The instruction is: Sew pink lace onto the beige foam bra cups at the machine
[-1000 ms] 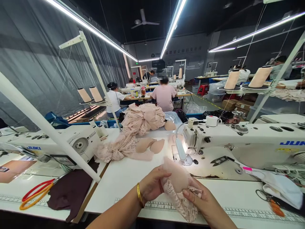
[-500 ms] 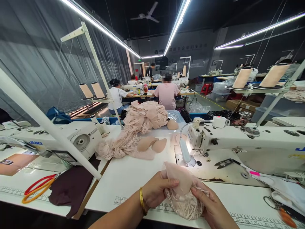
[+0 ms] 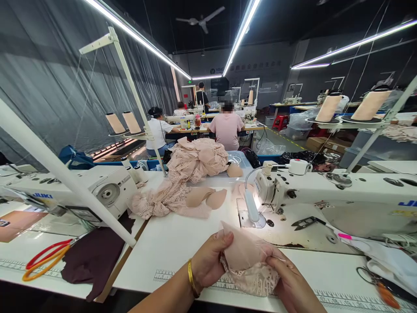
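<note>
Between my two hands is a beige lace fabric piece [image 3: 249, 265], with a smooth panel at the top and patterned lace hanging below. My left hand [image 3: 211, 256], with a gold bangle at the wrist, pinches its left edge, thumb on top. On the right side, my right hand [image 3: 283, 269] grips the lace edge between thumb and fingers. The piece is held above the table's front edge, over a printed ruler [image 3: 163, 274]. Just beyond it stands a sewing machine [image 3: 293, 191] with its lamp [image 3: 250, 206] lit near the needle area.
A heap of beige lace [image 3: 195, 161] and loose bra cups [image 3: 216, 199] lie behind my hands. Thread snips [image 3: 304, 223] rest on the machine bed. To the left are scissors [image 3: 48, 256] on dark cloth [image 3: 94, 261]. A thread stand pole [image 3: 71, 174] slants across. Co-workers sit ahead.
My left thumb has moved up along the smooth panel, which now shows more openly. My right hand has shifted its hold slightly on the lace edge. The view has moved slightly.
</note>
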The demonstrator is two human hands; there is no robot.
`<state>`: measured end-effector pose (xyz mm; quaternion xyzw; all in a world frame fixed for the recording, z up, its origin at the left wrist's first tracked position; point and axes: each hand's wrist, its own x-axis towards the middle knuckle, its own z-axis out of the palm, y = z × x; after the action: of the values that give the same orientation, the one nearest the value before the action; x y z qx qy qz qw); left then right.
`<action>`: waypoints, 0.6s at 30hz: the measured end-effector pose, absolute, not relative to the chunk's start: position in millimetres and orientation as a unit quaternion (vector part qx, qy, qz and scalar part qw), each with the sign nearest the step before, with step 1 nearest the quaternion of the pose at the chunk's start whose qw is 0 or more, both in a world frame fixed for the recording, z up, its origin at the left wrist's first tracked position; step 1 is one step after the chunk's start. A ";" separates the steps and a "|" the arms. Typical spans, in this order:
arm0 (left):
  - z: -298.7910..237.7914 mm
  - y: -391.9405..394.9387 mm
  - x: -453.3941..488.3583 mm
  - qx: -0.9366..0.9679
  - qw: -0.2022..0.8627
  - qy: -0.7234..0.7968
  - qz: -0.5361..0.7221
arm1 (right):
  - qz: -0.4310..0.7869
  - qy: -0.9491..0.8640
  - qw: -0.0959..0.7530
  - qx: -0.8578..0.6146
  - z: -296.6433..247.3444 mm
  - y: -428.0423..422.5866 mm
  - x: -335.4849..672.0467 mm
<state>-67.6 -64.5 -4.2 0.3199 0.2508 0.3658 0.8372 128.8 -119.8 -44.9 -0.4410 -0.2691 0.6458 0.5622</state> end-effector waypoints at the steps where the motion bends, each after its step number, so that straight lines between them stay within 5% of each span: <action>1: -3.9 -64.2 -68.2 0.312 0.840 0.252 0.365 | 0.643 -0.271 0.564 -0.442 -44.2 -119.3 129.7; 7: 0.7 -68.1 -65.9 0.353 0.855 0.214 0.315 | 0.663 -0.263 0.569 -0.410 -37.8 -122.0 127.1; 12: 14.8 -54.8 -71.1 0.422 0.822 0.262 0.278 | 0.678 -0.425 0.474 -0.368 -32.0 -123.5 137.0; 16: 37.8 -25.4 -82.4 0.585 0.752 0.226 0.203 | 0.390 -0.698 0.397 -0.451 -25.3 -102.1 166.5; 18: 42.8 -14.3 -83.6 0.759 0.609 0.176 0.148 | 0.197 -0.780 0.382 -0.456 -23.5 -86.4 181.4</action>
<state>-83.6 -14.3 42.8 0.7591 0.1759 0.1481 0.6090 181.4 -86.4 -23.5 -0.4556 -0.7797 0.1970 0.3817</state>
